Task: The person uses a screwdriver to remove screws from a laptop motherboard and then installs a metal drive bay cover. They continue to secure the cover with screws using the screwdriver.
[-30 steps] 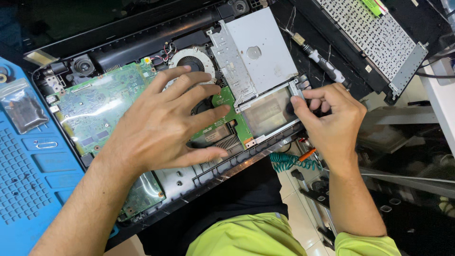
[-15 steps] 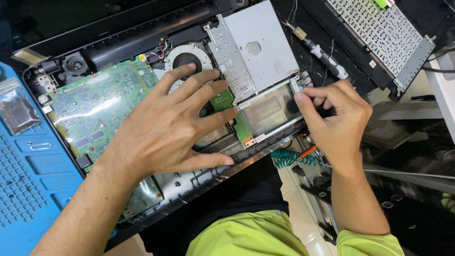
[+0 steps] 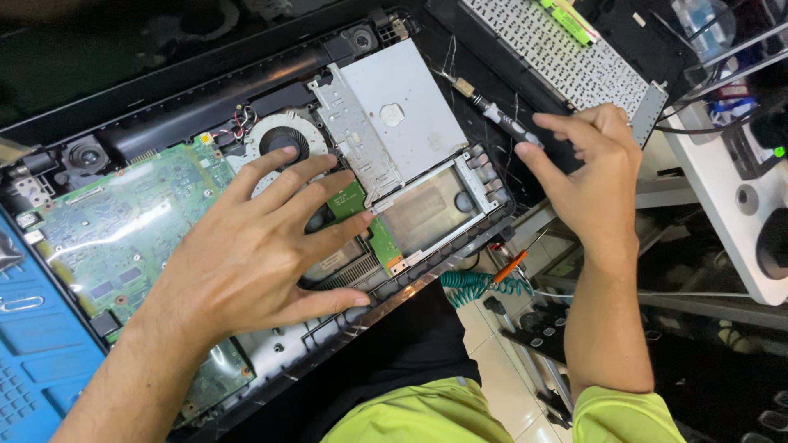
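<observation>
An opened laptop base [image 3: 164, 115] lies in front of me with its green motherboard [image 3: 123, 230], round fan [image 3: 279, 135], silver optical drive [image 3: 402, 115] and a metal drive bay [image 3: 427, 213] exposed. My left hand [image 3: 246, 254] rests flat on the board below the fan, fingers spread, holding nothing. My right hand [image 3: 595, 176] hovers beyond the laptop's right edge with its fingers apart. Its thumb and index finger are at the handle end of a small screwdriver [image 3: 497, 115] lying on the black surface. The fingers are not closed on the screwdriver.
A detached keyboard [image 3: 566, 57] lies at the top right. A blue work mat [image 3: 33, 361] borders the laptop on the left. A green coiled cable [image 3: 476, 285] with an orange tool hangs below the table edge. A white device [image 3: 739, 221] stands at the far right.
My right hand has left the right edge of the drive bay and moved up and right to the screwdriver. My left hand stays flat on the board.
</observation>
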